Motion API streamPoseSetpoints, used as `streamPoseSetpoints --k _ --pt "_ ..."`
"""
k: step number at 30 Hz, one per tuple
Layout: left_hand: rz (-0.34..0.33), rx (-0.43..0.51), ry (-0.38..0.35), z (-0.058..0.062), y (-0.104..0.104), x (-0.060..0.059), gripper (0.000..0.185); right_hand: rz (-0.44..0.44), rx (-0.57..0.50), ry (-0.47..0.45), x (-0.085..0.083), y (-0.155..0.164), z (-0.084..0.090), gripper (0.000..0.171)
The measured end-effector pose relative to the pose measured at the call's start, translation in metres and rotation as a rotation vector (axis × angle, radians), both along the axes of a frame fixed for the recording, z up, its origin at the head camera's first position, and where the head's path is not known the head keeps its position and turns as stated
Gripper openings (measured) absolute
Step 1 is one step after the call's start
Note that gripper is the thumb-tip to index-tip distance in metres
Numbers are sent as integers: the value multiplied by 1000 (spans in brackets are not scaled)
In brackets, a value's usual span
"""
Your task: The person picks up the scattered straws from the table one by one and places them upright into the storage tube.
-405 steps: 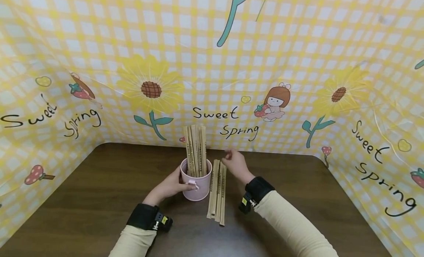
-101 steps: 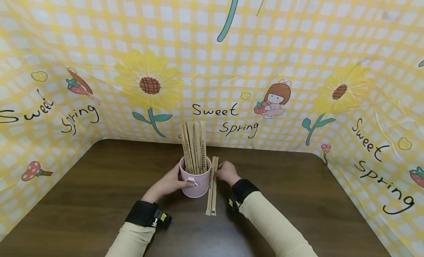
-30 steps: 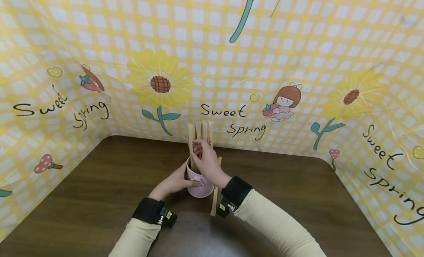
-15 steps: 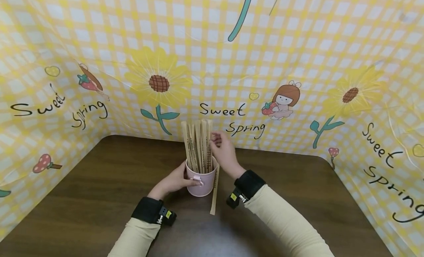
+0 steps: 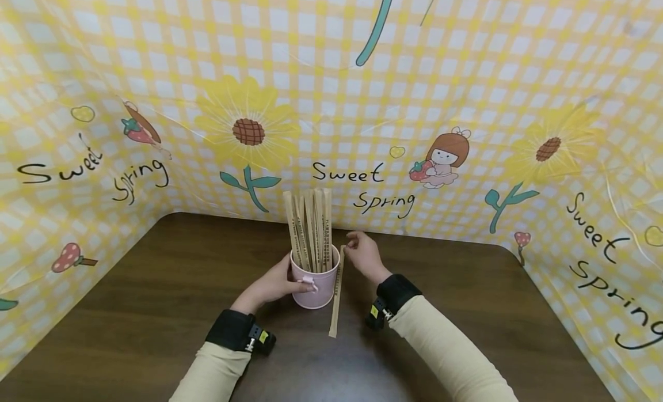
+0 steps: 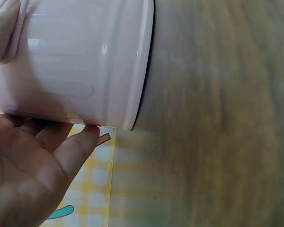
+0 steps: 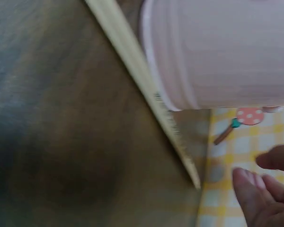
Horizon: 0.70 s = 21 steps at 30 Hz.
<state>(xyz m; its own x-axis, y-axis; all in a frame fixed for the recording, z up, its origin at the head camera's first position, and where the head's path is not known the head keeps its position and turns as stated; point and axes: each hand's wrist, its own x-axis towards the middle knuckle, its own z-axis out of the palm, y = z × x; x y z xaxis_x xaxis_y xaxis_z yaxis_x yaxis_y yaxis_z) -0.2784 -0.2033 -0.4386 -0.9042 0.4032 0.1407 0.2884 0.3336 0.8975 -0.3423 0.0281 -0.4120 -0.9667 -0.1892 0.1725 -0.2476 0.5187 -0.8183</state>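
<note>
Between the thumb and fingers of my left hand (image 5: 266,285) is a small pink bucket (image 5: 312,295), upright on the table. Several long, paper-wrapped chopsticks (image 5: 309,232) with printed sleeves stand in it and stick out well above the rim. One more wrapped chopstick packet (image 5: 335,310) lies flat just right of the bucket. My right hand (image 5: 365,257) is over its far end. In the right wrist view the thumb and fingers are apart, with nothing between them, and the packet (image 7: 137,75) lies beyond the fingertips. Left fingers (image 6: 78,149) touch the bucket wall in the left wrist view.
The dark brown wooden table (image 5: 145,310) has rounded far corners. A yellow-checked cloth (image 5: 331,102) with printed flowers and lettering encloses it at the back and both sides. Each wrist bears a black strap with a small camera.
Packets beside the bucket have gone from several to one. My right hand has moved off the bucketed chopsticks, rightward and down to the remaining packet's far end. The left hand stays on the bucket.
</note>
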Motion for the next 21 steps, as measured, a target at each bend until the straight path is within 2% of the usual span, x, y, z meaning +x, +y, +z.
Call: streamPoseSetpoints --k 4,9,15,19,20,21 --pt "0 -15 6 1 -1 1 97 33 62 -124 -2 -4 -17 39" --pt "-3 -19 5 1 -1 1 97 19 82 -197 -6 -9 -33 43" --pt "-6 -10 -16 3 -2 1 97 -8 123 -225 -9 -14 -33 27" --pt "-7 -13 -12 4 -2 2 99 -23 132 -235 -8 -15 -30 7" --pt "-6 -13 -14 4 -1 3 99 -24 132 -235 -7 -15 -30 4" --pt "-4 -12 -17 3 -1 3 99 -25 129 -240 -7 -15 -30 9"
